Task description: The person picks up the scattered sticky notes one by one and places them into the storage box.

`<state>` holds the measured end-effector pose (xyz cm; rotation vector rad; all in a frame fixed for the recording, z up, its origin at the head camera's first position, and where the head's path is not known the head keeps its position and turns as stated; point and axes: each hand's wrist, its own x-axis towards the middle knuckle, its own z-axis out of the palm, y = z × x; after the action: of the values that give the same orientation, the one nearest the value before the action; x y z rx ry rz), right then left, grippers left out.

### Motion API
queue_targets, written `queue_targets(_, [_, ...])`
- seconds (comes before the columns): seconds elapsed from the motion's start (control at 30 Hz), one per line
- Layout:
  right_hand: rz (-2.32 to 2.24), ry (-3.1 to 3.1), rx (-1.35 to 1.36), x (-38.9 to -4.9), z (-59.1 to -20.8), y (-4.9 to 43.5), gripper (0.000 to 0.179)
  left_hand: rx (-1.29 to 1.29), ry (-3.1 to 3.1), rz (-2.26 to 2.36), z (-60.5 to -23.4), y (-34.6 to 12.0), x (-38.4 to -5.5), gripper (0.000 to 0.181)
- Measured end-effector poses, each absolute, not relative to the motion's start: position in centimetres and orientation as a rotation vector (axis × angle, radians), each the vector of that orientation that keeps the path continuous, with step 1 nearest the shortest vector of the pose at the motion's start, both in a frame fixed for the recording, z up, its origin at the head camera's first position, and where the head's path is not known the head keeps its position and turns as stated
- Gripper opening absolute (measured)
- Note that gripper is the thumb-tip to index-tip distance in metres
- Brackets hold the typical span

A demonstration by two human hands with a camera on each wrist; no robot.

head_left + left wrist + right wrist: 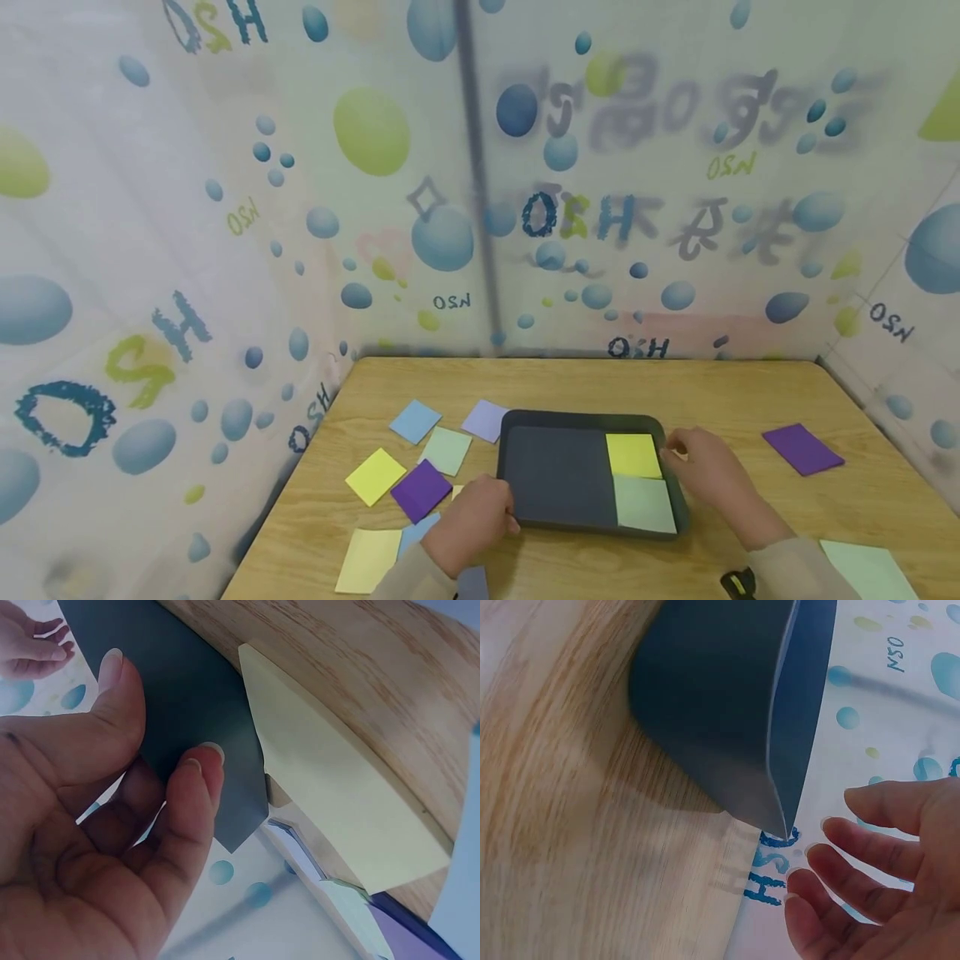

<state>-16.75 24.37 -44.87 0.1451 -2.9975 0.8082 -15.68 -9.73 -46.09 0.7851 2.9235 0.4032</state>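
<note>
A dark grey tray point(558, 475) lies on the wooden table. Inside its right end are a yellow paper square point(633, 456) and, nearer me, a pale green square point(645, 503). My left hand point(480, 512) is at the tray's near left corner. In the left wrist view its fingers point(191, 795) are loosely curled, with a gap between thumb and fingertip and the tray wall point(202, 697) behind. Just past the tray's right rim is my right hand point(705, 467). The right wrist view shows its relaxed fingers point(855, 862) apart from the tray point(705, 697), holding nothing.
Left of the tray lie several paper squares, among them yellow point(375, 477), purple point(422, 491), blue point(416, 422), lavender point(485, 421) and pale yellow point(367, 558). Another purple square point(803, 449) and a pale green one point(870, 568) lie at right. A patterned curtain point(660, 167) hangs behind the table.
</note>
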Motion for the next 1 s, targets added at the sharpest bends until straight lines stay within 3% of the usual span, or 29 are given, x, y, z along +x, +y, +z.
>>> queue_targets(1.0, [0.71, -3.07, 0.07, -14.5, -46.5, 30.6, 0.029, 0.766, 2.913, 0.405, -46.0, -9.7, -15.7, 0.018])
